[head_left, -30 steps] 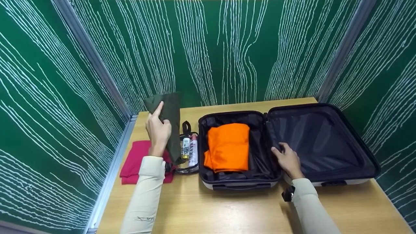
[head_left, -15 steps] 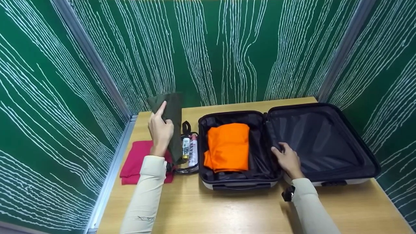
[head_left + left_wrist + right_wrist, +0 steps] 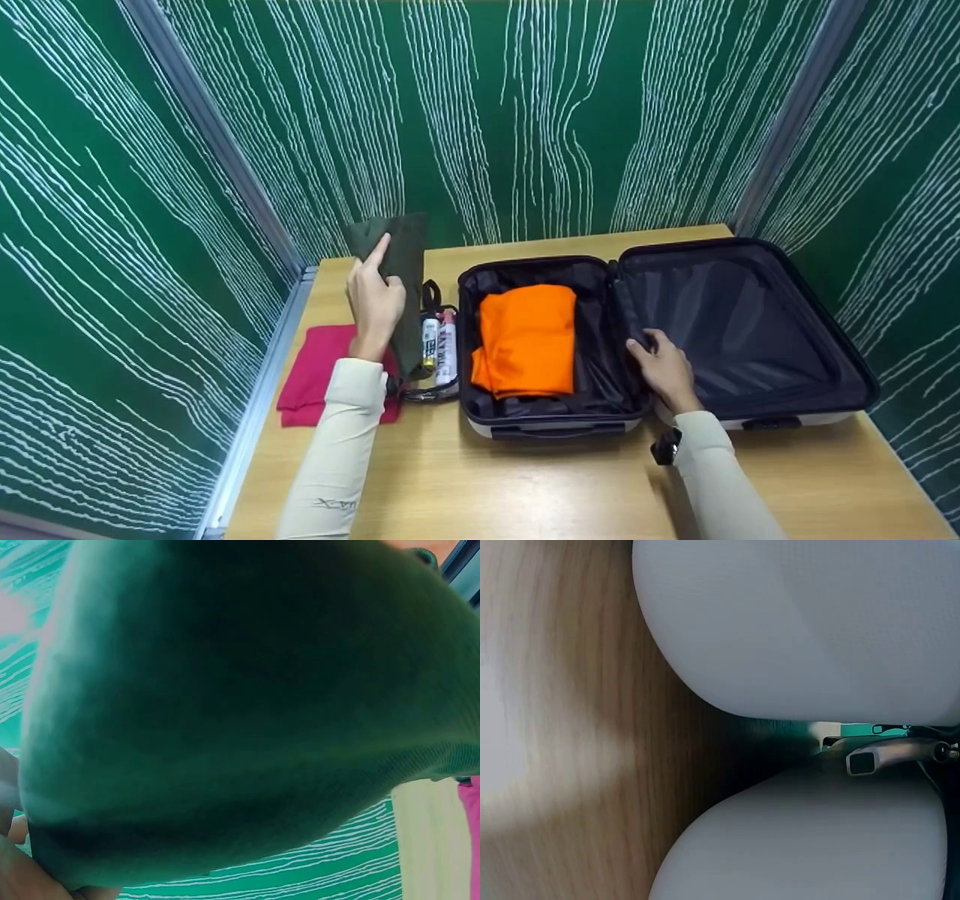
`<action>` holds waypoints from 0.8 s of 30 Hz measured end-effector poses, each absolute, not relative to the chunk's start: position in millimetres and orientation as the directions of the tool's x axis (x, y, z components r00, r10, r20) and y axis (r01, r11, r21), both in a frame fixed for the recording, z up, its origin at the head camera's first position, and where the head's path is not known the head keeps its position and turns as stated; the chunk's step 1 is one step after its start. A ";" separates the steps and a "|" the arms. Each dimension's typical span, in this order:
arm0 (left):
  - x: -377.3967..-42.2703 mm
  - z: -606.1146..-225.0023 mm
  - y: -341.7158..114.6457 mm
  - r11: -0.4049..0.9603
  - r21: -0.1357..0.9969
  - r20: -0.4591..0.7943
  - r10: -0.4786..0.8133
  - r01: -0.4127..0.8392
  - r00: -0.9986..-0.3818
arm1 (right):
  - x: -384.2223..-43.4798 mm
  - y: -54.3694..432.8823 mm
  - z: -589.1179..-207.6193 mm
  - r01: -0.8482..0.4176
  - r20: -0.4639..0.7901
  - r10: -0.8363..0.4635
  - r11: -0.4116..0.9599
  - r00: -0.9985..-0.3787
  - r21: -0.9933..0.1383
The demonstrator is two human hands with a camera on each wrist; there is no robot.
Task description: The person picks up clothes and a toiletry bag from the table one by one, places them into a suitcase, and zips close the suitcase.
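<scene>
My left hand (image 3: pixel 377 304) grips a folded dark green garment (image 3: pixel 405 277), held up above the table's left side, with the index finger stretched along it. In the left wrist view the dark green garment (image 3: pixel 247 705) fills most of the picture, and fingers (image 3: pixel 26 870) show at its lower corner. My right hand (image 3: pixel 664 371) holds the inner edge of an open black-lined suitcase (image 3: pixel 739 322), close to where its halves join. A folded orange garment (image 3: pixel 525 341) lies in the left half. The right wrist view shows the suitcase's pale shells (image 3: pixel 802 622) and a zipper pull (image 3: pixel 885 756).
Left of the suitcase lies a folded pink-red garment (image 3: pixel 319 367), partly behind the left arm. Between them sits a clear pouch with a black strap (image 3: pixel 430 294) and tubes (image 3: pixel 447 349) inside. Green walls with white lines stand around the wooden table (image 3: pixel 525 487).
My left hand and the dark green garment have drifted slightly to the right, towards the suitcase. The right hand, the suitcase and the orange garment have stayed in place.
</scene>
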State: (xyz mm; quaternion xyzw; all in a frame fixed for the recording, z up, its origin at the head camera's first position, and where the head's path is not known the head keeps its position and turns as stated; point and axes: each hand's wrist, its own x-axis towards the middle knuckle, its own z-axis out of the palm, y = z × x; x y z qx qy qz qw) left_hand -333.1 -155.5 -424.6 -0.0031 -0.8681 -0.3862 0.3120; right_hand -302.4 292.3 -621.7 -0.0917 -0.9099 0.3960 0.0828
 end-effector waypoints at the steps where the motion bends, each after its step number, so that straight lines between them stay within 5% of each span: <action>1: -332.9 -424.7 -155.0 0.701 0.670 0.541 -0.236 0.244 -0.807 | -302.5 292.3 -622.0 0.101 0.079 0.234 0.669 -0.969 -0.736; 24: -331.8 -420.6 -142.3 0.706 0.648 0.562 -0.190 0.285 -0.805 | -302.7 292.7 -622.1 0.090 0.092 0.230 0.673 -0.969 -0.734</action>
